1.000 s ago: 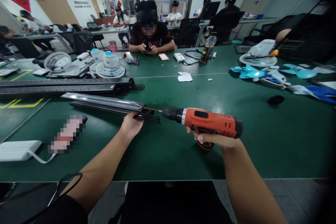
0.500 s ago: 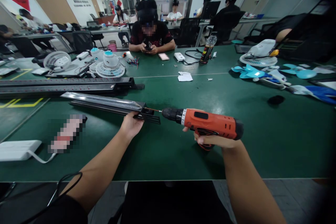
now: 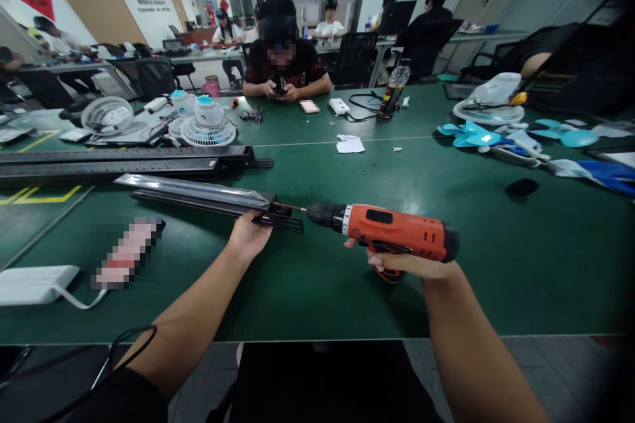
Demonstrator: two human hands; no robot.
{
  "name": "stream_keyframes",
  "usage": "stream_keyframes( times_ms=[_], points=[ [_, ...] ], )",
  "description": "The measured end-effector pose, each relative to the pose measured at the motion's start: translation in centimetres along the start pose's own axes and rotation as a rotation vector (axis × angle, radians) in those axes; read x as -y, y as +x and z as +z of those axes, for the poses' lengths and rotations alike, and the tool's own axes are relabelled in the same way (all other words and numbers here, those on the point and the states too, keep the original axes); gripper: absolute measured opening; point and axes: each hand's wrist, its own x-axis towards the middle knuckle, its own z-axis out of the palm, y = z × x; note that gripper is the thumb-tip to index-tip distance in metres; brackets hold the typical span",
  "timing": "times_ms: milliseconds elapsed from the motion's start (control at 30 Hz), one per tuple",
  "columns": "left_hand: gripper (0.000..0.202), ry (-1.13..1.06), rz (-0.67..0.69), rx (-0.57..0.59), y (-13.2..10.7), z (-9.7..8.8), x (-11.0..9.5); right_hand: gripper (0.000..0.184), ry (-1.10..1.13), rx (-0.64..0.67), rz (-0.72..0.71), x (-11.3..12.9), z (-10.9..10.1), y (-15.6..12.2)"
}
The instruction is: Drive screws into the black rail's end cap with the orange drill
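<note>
My right hand (image 3: pixel 397 263) is wrapped round the grip of an orange and black cordless drill (image 3: pixel 387 231), held level above the green table (image 3: pixel 347 291). The drill's thin bit points left into the near end of a long black power strip (image 3: pixel 213 199) with a shiny wrapped top. My left hand (image 3: pixel 248 236) grips that end of the strip from below, fingers curled under it.
More long black strips (image 3: pixel 124 162) lie behind. Small white fans (image 3: pixel 208 122), a white power bank (image 3: pixel 34 283), a bottle (image 3: pixel 391 94), paper scraps (image 3: pixel 350 144) and blue fan blades (image 3: pixel 476 137) sit around. A person (image 3: pixel 285 63) sits across the table; others work farther back.
</note>
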Motion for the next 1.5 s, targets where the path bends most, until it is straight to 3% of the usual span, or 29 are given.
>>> stream_keyframes(
  times_ms=[267,433,600,800,1233,1500],
  points=[
    [0.041,-0.014,0.025,-0.006,0.4,-0.4,0.3,0.048,-0.011,0.007,0.043,-0.3,-0.3,-0.1],
    [0.035,-0.015,0.042,-0.018,0.3,-0.4,0.4,0.052,0.015,0.003,-0.033,-0.2,0.2,0.0],
    [0.037,-0.02,0.05,-0.029,0.1,-0.4,0.4,0.042,0.007,-0.031,-0.015,0.1,0.3,0.0],
    [0.03,0.003,0.07,0.029,-0.3,-0.4,0.5,0.033,-0.004,-0.018,-0.061,0.0,0.0,-0.2],
    [0.017,0.075,0.146,0.151,0.6,-1.7,1.1,0.028,0.0,-0.064,0.023,0.0,-0.1,-0.3],
    [0.014,0.048,0.111,0.083,0.4,-1.3,0.8,0.026,0.007,-0.064,0.042,0.4,0.1,-0.3]
  ],
)
